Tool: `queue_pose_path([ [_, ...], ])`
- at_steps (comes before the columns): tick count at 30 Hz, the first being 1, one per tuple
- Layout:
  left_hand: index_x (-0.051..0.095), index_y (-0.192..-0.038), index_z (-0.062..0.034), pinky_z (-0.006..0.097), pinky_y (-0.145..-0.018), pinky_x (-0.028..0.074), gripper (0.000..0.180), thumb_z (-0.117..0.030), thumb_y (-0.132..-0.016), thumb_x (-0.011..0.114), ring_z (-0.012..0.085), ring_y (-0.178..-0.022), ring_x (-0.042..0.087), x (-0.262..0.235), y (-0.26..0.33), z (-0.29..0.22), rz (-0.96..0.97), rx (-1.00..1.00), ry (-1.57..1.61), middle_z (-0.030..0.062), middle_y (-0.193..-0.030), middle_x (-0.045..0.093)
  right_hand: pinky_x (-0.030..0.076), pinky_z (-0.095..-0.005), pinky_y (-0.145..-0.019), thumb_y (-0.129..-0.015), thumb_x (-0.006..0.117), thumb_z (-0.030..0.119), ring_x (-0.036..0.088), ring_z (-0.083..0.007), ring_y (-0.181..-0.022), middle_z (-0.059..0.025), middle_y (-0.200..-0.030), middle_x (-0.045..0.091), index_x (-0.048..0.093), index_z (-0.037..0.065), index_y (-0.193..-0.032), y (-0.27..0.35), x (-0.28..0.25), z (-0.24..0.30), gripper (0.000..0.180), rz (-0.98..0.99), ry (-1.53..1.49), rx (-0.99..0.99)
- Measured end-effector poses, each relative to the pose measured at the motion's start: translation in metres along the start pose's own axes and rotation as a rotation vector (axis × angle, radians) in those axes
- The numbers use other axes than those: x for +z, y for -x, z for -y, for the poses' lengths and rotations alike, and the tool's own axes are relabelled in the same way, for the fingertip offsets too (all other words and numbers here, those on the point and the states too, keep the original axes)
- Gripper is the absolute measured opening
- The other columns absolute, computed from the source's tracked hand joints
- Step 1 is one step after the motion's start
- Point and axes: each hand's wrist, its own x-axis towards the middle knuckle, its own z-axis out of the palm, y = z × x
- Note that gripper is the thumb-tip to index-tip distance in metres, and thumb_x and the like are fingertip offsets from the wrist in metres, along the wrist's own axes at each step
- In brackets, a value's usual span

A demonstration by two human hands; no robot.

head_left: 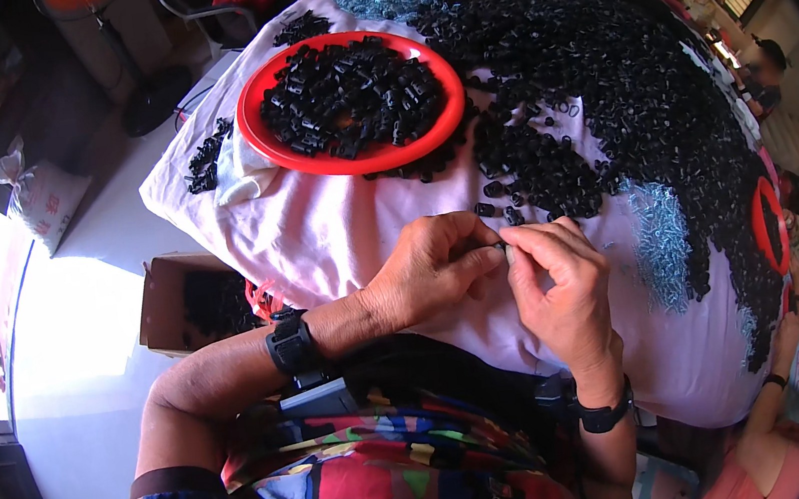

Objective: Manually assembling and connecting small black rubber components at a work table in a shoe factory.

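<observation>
Covering most of the pink cloth (336,227), a heap of small black plastic parts (618,69) spreads from twelve to three o'clock of the hands. At eleven o'clock sits a red plate (269,140) of the same parts; at nine o'clock, an open cardboard box (159,301). The left hand (432,265) and right hand (561,289) meet, fingertips pinched together on one tiny black part (502,247).

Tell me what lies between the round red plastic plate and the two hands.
In the head view, mostly bare pink cloth, plus a few loose small black plastic parts near the hands.
</observation>
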Motion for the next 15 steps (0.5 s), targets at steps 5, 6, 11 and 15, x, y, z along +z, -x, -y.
queue_pose_path([
  [5,0.065,-0.108,0.0024,0.026,-0.065,0.055,0.019,-0.016,-0.103,0.065,0.0094,-0.073,0.068,-0.003,0.0,-0.002,0.026,-0.11,0.156,0.0036,-0.088,0.071,0.056,-0.04,-0.078,-0.077,0.075,-0.005,0.066,-0.032,-0.087,-0.0148,-0.102,0.073,0.07,-0.003,-0.118,-0.001,-0.004,0.007,0.041,0.074,0.083,-0.038],
  [6,0.065,-0.108,0.0024,0.026,-0.065,0.055,0.019,-0.016,-0.103,0.065,0.0094,-0.073,0.068,-0.002,-0.001,0.0,0.026,-0.11,0.156,0.0036,-0.088,0.071,0.055,-0.0401,-0.079,-0.077,0.075,-0.005,0.065,-0.0317,-0.088,-0.0143,-0.102,0.073,0.068,-0.003,-0.12,-0.001,-0.005,0.008,0.044,0.092,0.099,-0.043],
  [11,0.066,-0.106,0.0016,0.024,-0.065,0.053,0.02,-0.018,-0.103,0.065,0.0076,-0.075,0.067,-0.001,-0.005,0.006,0.037,-0.066,0.162,0.0027,-0.087,0.071,0.055,-0.0384,-0.079,-0.075,0.076,-0.005,0.064,-0.0296,-0.086,-0.0126,-0.101,0.073,0.066,-0.003,-0.123,0.001,-0.002,0.007,0.049,0.074,0.147,-0.098],
  [15,0.067,-0.107,0.0002,0.024,-0.064,0.051,0.02,-0.019,-0.103,0.066,0.0059,-0.075,0.063,-0.004,-0.007,0.014,0.053,0.01,0.131,0.0008,-0.086,0.069,0.055,-0.0383,-0.078,-0.074,0.076,-0.006,0.064,-0.0294,-0.085,-0.0124,-0.1,0.072,0.066,-0.003,-0.123,0.001,0.0,0.01,0.05,0.056,0.157,-0.124],
])
